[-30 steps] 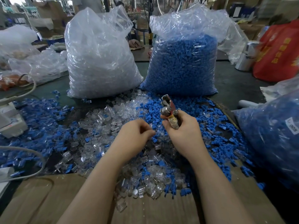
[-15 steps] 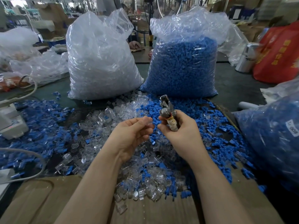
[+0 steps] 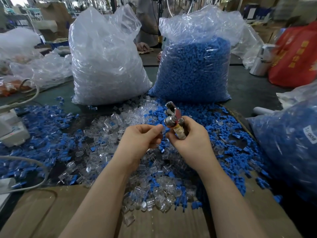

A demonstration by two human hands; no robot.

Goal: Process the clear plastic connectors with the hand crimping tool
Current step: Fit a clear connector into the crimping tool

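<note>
My right hand (image 3: pixel 190 141) grips a small metal hand crimping tool (image 3: pixel 173 117) upright, its silver head pointing up and away. My left hand (image 3: pixel 142 138) is just left of it, fingers curled, fingertips pinching a small clear plastic connector (image 3: pixel 162 130) close to the tool's barrel. Below both hands lies a loose heap of clear connectors (image 3: pixel 106 126) mixed with blue plastic pieces (image 3: pixel 223 134) on the dark table.
A big bag of clear connectors (image 3: pixel 106 66) and a big bag of blue pieces (image 3: pixel 193 69) stand behind. Another blue-filled bag (image 3: pixel 288 143) is at right. Cardboard (image 3: pixel 42 213) lies in front, a white device with cables (image 3: pixel 12 127) at left, a red bag (image 3: pixel 298 55) far right.
My left hand rose from the heap, turned palm-up with a clear connector, then closed its fingers and brought it up to the tool. The right hand kept the tool nearly still.
</note>
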